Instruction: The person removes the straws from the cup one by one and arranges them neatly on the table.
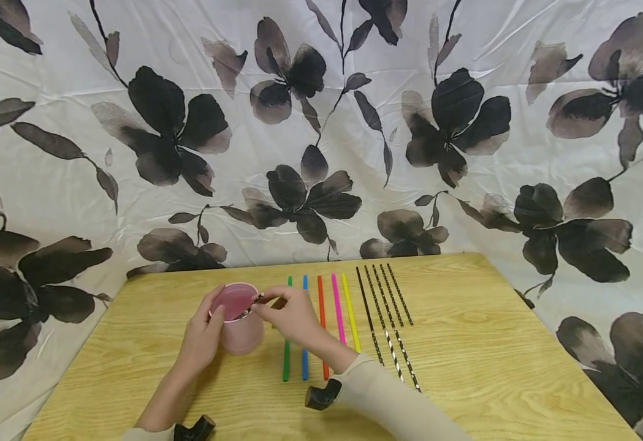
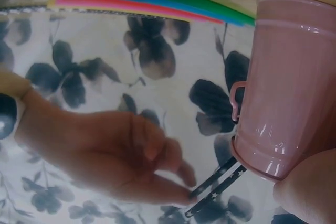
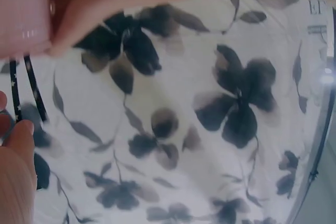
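Observation:
A pink cup (image 1: 242, 338) with a small handle, plain in the left wrist view, is gripped around its side by my left hand (image 1: 201, 335). Two black straws (image 2: 219, 188) with white stars stick out past the cup's rim. Thumb and fingers of my right hand (image 1: 295, 313) pinch one star-patterned straw (image 3: 16, 90) near its outer end, just to the right of the cup's mouth. The second straw (image 3: 35, 87) leans close beside it. Inside the cup, the lower ends of both straws are hidden.
Right of the cup lie green (image 1: 286, 361), blue (image 1: 305, 361), red (image 1: 322, 300), pink (image 1: 337, 300) and yellow (image 1: 349, 300) straws, side by side. Beyond them are several black patterned straws (image 1: 391, 300) in two rows. A floral cloth (image 1: 354, 147) hangs behind the wooden table (image 1: 464, 343).

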Demonstrator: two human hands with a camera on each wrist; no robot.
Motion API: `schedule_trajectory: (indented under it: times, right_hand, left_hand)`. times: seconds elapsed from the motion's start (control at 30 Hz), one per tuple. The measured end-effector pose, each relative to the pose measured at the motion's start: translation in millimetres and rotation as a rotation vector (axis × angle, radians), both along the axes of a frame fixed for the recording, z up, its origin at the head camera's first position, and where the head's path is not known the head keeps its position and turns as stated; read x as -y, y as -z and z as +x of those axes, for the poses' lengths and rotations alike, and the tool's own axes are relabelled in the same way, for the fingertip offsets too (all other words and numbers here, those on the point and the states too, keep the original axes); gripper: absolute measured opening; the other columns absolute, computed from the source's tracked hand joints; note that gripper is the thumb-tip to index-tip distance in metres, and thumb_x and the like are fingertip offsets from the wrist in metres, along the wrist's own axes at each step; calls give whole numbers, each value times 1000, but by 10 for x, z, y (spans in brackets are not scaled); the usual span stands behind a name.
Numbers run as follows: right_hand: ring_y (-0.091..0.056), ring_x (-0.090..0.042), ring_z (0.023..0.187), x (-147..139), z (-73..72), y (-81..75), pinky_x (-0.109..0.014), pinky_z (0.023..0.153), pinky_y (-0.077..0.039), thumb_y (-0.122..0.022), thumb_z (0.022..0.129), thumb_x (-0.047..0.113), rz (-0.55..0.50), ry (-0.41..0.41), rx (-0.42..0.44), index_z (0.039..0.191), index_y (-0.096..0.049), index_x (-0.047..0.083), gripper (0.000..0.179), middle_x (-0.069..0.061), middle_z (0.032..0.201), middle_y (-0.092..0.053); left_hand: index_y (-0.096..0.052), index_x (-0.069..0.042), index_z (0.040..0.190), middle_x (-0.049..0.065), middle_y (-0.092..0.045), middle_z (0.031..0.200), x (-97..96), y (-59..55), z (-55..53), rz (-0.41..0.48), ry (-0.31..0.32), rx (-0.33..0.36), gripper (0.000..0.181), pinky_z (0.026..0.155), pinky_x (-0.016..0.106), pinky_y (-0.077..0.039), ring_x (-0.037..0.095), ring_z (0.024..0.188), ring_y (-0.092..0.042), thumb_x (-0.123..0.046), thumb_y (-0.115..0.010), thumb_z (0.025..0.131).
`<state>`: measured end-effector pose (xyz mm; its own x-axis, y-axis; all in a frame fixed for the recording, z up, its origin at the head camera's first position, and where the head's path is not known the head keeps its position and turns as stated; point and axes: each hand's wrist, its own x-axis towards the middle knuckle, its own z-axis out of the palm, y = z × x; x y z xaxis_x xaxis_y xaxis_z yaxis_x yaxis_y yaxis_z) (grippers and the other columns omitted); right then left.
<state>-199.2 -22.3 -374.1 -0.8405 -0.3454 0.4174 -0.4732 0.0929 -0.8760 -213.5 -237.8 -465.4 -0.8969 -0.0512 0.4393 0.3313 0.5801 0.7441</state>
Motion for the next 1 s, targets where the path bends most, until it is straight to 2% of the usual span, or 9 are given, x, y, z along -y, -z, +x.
schedule_trajectory:
  times: [0.17, 0.27, 0.37, 0.53, 0.67, 0.8, 1.0]
  right_hand:
    - [-59, -26, 64, -156, 58, -191, -32, 49, -51, -66, 78, 8, -84, 3, -8, 86, -67, 3, 9, -5, 83, -64]
    - [-60, -25, 68, -272, 15, -229, -36, 51, -51, -66, 79, 11, -142, -9, -17, 87, -67, 2, 12, -7, 83, -65]
    - [-60, -25, 70, -406, 17, -335, -43, 55, -51, -65, 79, 8, -204, -26, -22, 88, -65, -2, 13, -12, 84, -64]
    - [-60, -18, 66, -665, 80, -590, -45, 57, -50, -61, 80, 0, -253, -40, -43, 86, -62, -8, 10, -21, 86, -63]
    - [-61, -22, 67, -866, 84, -708, -43, 57, -51, -61, 80, -1, -254, -22, -73, 85, -61, -9, 9, -25, 84, -62]
    - [-61, -28, 69, -1052, 68, -755, -43, 58, -51, -62, 79, 0, -259, 5, -93, 85, -61, -8, 9, -25, 82, -61]
    - [-61, -26, 67, -1306, -47, -678, -42, 55, -51, -65, 78, 5, -266, 51, -105, 87, -63, -3, 13, -24, 80, -60]
  left_hand:
    - [-34, -24, 136, 6, -42, 131, -3, -9, -3, 6, 4, 19, 41, 92, 50, -33, 27, 117, -40, -28, -38, 94]
    - [-33, -24, 136, 7, -41, 132, -7, -13, -2, 5, 4, 28, 42, 92, 51, -32, 28, 117, -39, -30, -37, 95]
    - [-33, -24, 136, 7, -41, 132, -9, -10, -6, 1, 1, 30, 42, 92, 51, -32, 27, 117, -39, -31, -36, 95]
    - [-33, -25, 136, 6, -41, 132, -7, 3, -18, -1, -8, 30, 42, 92, 50, -32, 27, 117, -39, -31, -36, 95]
    - [-33, -29, 135, 6, -42, 131, -10, 7, -17, 1, -19, 32, 41, 93, 50, -32, 27, 117, -40, -31, -36, 95]
    - [-33, -27, 136, 7, -42, 132, -13, 9, -15, -3, -18, 30, 41, 93, 51, -32, 28, 117, -39, -31, -36, 95]
    - [-33, -24, 136, 6, -41, 132, -20, 4, -20, -5, -7, 18, 42, 93, 50, -32, 27, 117, -40, -29, -36, 95]
